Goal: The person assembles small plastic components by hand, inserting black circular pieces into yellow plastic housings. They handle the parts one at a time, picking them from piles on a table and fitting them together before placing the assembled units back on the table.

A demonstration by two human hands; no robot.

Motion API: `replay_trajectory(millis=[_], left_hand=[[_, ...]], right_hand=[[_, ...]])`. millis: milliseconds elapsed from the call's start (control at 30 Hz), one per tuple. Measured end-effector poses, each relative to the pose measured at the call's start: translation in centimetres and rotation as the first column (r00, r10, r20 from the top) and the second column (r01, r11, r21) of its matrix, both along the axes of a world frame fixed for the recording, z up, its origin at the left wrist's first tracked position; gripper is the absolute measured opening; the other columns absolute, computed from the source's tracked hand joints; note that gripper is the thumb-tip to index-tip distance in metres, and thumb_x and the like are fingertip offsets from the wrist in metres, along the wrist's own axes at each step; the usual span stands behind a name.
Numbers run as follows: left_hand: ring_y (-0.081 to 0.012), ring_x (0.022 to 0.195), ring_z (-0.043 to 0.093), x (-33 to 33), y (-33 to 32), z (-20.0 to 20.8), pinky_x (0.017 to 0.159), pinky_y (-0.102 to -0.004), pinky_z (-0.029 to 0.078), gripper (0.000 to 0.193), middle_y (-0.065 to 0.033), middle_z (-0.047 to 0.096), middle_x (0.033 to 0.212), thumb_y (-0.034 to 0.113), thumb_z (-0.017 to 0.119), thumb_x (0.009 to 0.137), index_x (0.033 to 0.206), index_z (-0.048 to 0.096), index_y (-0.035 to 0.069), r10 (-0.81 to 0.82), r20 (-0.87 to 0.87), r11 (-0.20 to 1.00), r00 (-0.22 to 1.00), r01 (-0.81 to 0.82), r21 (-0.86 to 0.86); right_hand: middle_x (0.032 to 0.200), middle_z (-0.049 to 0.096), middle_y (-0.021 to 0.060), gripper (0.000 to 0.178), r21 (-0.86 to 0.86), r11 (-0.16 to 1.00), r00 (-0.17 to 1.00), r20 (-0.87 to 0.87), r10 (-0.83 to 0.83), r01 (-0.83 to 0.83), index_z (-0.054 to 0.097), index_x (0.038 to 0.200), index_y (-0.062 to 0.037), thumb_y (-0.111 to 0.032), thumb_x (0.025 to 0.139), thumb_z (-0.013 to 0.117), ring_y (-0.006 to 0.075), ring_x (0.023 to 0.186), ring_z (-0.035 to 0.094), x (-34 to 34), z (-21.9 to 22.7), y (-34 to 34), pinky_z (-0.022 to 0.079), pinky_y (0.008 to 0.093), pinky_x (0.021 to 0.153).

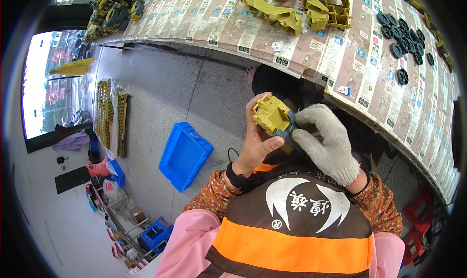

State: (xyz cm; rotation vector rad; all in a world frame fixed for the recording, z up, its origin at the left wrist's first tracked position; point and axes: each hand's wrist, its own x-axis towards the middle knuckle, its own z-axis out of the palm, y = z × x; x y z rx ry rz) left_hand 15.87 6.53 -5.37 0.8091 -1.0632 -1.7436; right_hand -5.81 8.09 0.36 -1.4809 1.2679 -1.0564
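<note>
A yellow plastic toy vehicle body (271, 113) is held over my lap, just off the table's near edge. My bare left hand (258, 144) is closed around its left and lower side, the thumb lying along the bottom. A dark blue-grey plastic part (286, 130) sits at the body's right end. My right hand (327, 143), in a white knitted glove, pinches this part between thumb and fingers. The glove hides some of the grey part.
On the table (204, 22) lie larger yellow plastic parts (279, 16), a scatter of black wheels (403, 38), and a heap of yellow-grey toy pieces (114, 10) at far left. A blue plastic crate (182, 159) rests on the floor to my left. Red stools (417, 224) stand at lower right.
</note>
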Motion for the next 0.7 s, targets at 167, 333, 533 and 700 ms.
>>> replay_trajectory(millis=[167,333,533,700], left_hand=[[-0.026,0.143,0.05,-0.9,0.2,0.5,0.12,-0.0437,0.044,0.124,-0.0078,0.042,0.157,0.047,0.095,0.079,0.17,0.017,0.015,0.07,0.026,0.99,0.997,-0.073,0.118],[-0.0214,0.145,0.045,-1.1,0.1,0.5,0.123,-0.0419,0.037,0.098,-0.0046,0.041,0.157,0.042,0.085,0.092,0.166,0.025,0.019,-0.011,-0.151,0.979,0.989,0.042,0.201],[-0.0274,0.132,0.06,-1.2,-0.5,-0.1,0.114,-0.0535,0.049,0.068,-0.0077,0.059,0.141,0.047,0.067,0.105,0.158,0.04,0.014,0.093,-0.25,0.883,0.964,0.036,0.468],[-0.0314,0.124,0.065,-0.5,-0.9,-1.1,0.109,-0.0591,0.052,0.058,-0.0103,0.065,0.133,0.049,0.063,0.107,0.148,0.05,0.01,0.174,-0.319,0.834,0.932,0.034,0.551]], right_hand=[[0.092,0.066,0.0101,0.024,0.129,0.991,0.999,0.019,-0.028,0.026,0.068,0.103,-0.0026,-0.013,0.087,0.083,0.0222,0.083,0.066,0.1,-0.6,-0.1,0.054,0.0346,0.075],[0.089,0.065,0.0056,0.023,0.331,0.943,0.993,0.117,-0.017,-0.023,0.066,0.099,-0.0024,-0.018,0.09,0.081,0.0137,0.082,0.061,-0.3,-0.7,-0.6,0.052,0.0312,0.075],[0.092,0.066,0.0013,0.02,0.481,0.876,0.951,0.284,-0.118,-0.035,0.068,0.104,-0.0017,-0.021,0.1,0.07,0.0097,0.082,0.058,-1.3,-2.3,-1.1,0.05,0.0284,0.075],[0.094,0.067,0.0015,0.02,0.498,0.867,0.951,0.284,-0.12,-0.04,0.068,0.109,-0.0017,-0.02,0.102,0.067,0.0086,0.083,0.06,-2.1,-2.8,-0.9,0.051,0.027,0.075]])
